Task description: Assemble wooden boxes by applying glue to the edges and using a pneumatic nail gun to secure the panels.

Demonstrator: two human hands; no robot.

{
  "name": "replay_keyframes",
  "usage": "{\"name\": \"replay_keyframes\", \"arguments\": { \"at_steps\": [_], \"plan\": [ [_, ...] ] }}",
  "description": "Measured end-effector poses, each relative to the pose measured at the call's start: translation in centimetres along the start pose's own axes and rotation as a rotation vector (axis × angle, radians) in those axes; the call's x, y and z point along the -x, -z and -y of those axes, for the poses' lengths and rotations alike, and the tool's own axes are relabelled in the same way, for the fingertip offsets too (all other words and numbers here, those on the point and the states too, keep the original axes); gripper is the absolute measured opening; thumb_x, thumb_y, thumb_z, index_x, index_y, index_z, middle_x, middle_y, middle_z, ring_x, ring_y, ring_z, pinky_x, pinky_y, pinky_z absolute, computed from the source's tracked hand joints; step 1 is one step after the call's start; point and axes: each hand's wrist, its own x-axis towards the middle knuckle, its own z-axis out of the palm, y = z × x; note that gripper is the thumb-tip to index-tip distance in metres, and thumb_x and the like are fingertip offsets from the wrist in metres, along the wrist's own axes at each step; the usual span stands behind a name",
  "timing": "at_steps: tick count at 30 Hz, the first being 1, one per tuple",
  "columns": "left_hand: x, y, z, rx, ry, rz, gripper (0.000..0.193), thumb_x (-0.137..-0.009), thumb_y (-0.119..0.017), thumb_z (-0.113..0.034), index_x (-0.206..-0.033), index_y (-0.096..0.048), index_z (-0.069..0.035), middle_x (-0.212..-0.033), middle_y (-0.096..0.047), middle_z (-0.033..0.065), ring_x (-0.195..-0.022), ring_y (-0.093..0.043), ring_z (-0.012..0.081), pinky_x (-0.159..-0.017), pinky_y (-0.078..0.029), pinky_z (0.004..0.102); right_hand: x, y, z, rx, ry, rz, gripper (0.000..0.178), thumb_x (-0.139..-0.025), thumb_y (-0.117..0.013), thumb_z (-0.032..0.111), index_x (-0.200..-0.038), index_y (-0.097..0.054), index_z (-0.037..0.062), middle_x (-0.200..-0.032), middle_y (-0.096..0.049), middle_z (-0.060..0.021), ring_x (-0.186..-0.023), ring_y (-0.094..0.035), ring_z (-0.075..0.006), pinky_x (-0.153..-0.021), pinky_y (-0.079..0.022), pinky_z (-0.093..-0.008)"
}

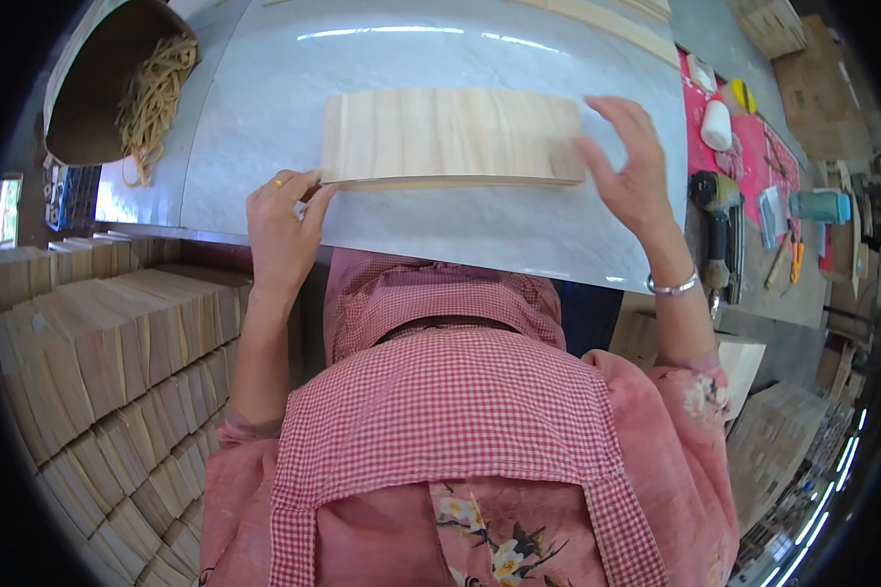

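A pale wooden board (450,134) lies lengthwise on the glossy white-grey table in front of me. A thin dark line and a second light wooden edge show along its near side; whether that is another board beneath, I cannot tell. My left hand (286,217), with a ring on one finger, pinches the board's near left corner between thumb and bent fingers. At the other end, my right hand (634,166) is open, fingers and thumb spread around the right edge. Its thumb is close to the board, slightly blurred. A silver bangle circles the right wrist.
Stacked wooden pieces (117,342) rise at the left below the table (264,117). A container of tan strips (157,103) stands at the far left. To the right, a pink cloth (754,157) carries a white bottle (716,125) and tools. Wooden strips (597,20) lie along the back.
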Motion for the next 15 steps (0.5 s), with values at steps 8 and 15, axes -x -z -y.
{"name": "replay_keyframes", "arguments": {
  "at_steps": [8,15],
  "plan": [
    [-0.7,0.4,-0.5,0.056,0.037,0.070,0.017,-0.083,-0.076,-0.002,-0.098,-0.075,0.005,-0.080,-0.067,0.0101,-0.068,-0.058,0.0211,-0.070,-0.048,0.0322,5.7,0.8,0.9,0.008,-0.288,0.147,0.011,-0.084,-0.070,-0.001,-0.095,-0.071,-0.0002,-0.080,-0.063,-0.0049,-0.068,-0.056,-0.0176,-0.067,-0.048,-0.0283],
    [-0.8,0.9,0.1,-0.094,-0.088,0.093,0.017,-0.083,-0.076,-0.001,-0.099,-0.074,0.007,-0.082,-0.067,0.0107,-0.070,-0.059,0.0213,-0.067,-0.048,0.0316,5.7,0.1,0.4,0.126,-0.092,0.140,0.008,-0.084,-0.069,-0.001,-0.092,-0.071,0.0002,-0.075,-0.063,-0.0034,-0.064,-0.054,-0.0145,-0.059,-0.044,-0.0282]
  ]
}}
